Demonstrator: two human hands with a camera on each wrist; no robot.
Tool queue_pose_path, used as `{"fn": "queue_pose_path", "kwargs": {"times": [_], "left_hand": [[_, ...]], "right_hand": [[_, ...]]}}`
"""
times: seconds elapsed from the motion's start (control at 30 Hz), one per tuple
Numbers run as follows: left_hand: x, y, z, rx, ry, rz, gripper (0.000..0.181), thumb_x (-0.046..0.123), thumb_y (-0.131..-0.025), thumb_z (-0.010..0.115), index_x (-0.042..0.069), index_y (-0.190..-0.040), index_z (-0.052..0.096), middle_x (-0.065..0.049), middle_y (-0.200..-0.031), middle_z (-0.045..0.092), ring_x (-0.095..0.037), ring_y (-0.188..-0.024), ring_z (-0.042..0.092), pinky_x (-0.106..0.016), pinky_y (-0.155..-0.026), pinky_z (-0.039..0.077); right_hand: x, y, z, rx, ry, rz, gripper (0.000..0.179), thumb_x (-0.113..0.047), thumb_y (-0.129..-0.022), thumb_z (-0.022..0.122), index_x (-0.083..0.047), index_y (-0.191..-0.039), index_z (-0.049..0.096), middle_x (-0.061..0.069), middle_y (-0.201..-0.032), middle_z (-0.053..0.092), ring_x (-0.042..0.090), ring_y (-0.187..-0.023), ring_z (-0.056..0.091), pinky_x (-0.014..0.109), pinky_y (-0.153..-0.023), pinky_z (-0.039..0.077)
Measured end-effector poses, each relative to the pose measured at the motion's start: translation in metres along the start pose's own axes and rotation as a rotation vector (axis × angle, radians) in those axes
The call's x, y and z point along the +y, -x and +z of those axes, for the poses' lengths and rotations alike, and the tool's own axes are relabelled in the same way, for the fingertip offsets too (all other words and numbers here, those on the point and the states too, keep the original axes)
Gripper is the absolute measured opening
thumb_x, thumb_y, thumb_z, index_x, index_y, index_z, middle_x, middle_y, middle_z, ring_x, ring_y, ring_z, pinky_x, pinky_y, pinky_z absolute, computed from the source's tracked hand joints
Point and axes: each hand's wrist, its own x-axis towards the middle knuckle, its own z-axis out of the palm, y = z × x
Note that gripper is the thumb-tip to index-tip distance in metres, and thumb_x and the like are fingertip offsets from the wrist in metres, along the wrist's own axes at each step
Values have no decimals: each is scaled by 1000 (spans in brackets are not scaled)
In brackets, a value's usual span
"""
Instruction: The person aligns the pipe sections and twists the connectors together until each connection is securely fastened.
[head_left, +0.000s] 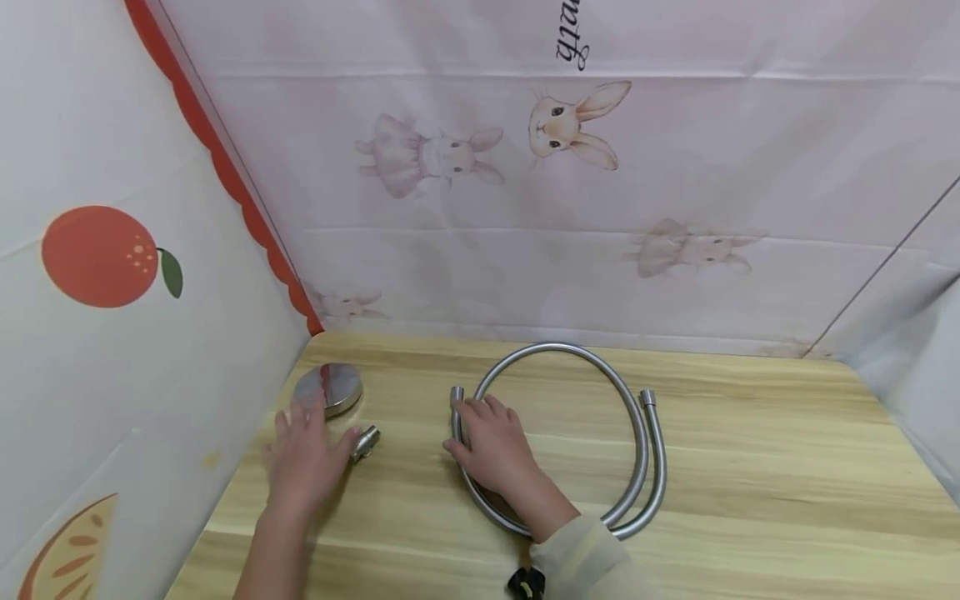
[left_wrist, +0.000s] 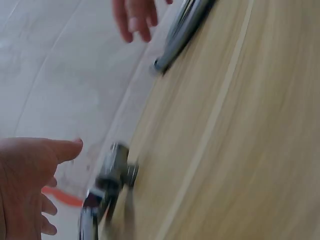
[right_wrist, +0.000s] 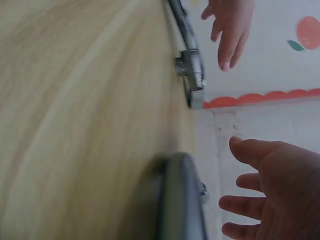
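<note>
My left hand is above the left part of the table, fingers spread and not curled round anything. Just beyond its fingertips lies a round shiny metal disc, which looks like a shower head. By the thumb is a chrome fitting with a short side stub; my hand partly hides it in the head view. My right hand hovers over the left side of a coiled metal shower hose, fingers loosely extended. In the right wrist view its fingers are apart from the hose.
The wood-grain table meets a pink wall sheet printed with rabbits at the back. A white sheet with fruit prints stands along the left. A small black object is near the right sleeve at the front.
</note>
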Motion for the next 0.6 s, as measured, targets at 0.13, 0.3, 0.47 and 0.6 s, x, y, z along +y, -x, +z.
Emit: {"fn": "queue_pose_path", "kwargs": {"times": [0.13,0.3,0.47,0.6], "left_hand": [[-20,2,-4,-25,30,-85,86,50,-97,51,0,-155,13,-38,-154,12,-62,-136,19,-83,-98,22],[-38,2,-4,-77,41,-156,75,41,-98,53,-3,-150,23,-37,-132,44,-57,-112,49,-67,-73,46],[-46,0,-4,-80,93,-176,53,29,-97,57,-4,-135,42,-30,-103,57,-43,-84,60,-45,-53,46],[-47,-2,-3,-62,125,-181,45,23,-96,58,-3,-130,47,-28,-99,59,-40,-81,61,-44,-53,46]], "right_hand": [[-5,-4,8,-36,62,-25,53,-48,-93,63,-20,-137,57,5,-139,56,34,-135,42,55,-104,40],[-10,-2,15,-9,130,-48,39,-43,-88,71,-23,-121,69,2,-122,64,30,-123,48,49,-94,44],[-16,0,19,56,143,-33,23,-32,-82,77,-21,-102,75,-1,-99,67,22,-93,49,33,-69,38],[-18,1,21,109,102,-34,26,-22,-73,80,-21,-99,76,-1,-90,69,18,-81,45,27,-64,33]]}}
